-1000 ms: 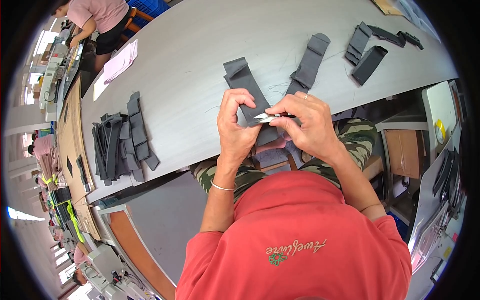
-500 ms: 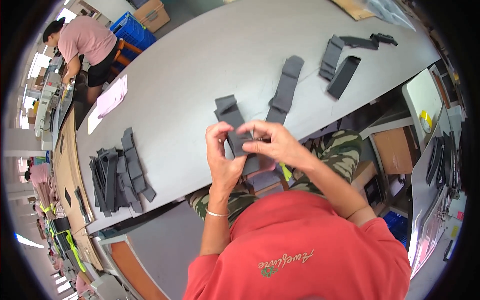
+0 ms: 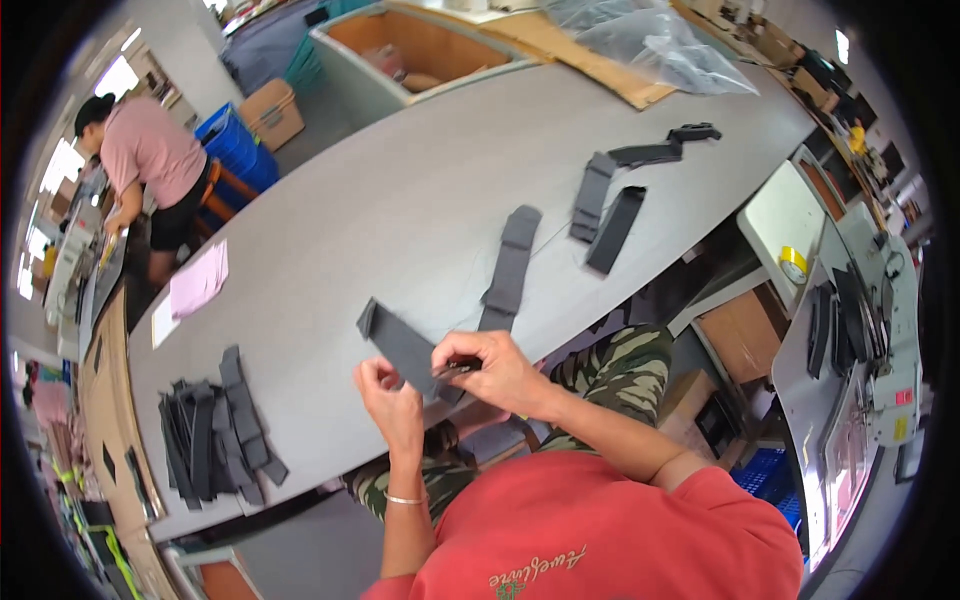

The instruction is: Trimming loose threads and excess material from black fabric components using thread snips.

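Both my hands are at the table's near edge, around a dark grey fabric strip [image 3: 402,340] that slants toward me. My left hand [image 3: 393,408] has its fingers curled in against the thumb, at the strip's near edge; what it pinches is hidden. In my right hand [image 3: 500,378] is a small dark tool, seemingly thread snips [image 3: 458,367], with its tip over the strip's near end. Just beyond lies another grey folded strip [image 3: 510,260]. A heap of grey strips [image 3: 205,440] rests at the left of the table.
More strips [image 3: 593,195] lie toward the far right of the grey table [image 3: 330,240]. Pink sheets [image 3: 198,280] sit at its left edge. Cardboard and clear plastic [image 3: 660,50] cover the far end. A person [image 3: 155,150] works at far left. Yellow tape [image 3: 793,264] is on the right.
My hands have moved apart, and the strip they worked on now lies flatter and slants to the left. The dark tool shows more plainly in my right hand. The whole view has shifted.
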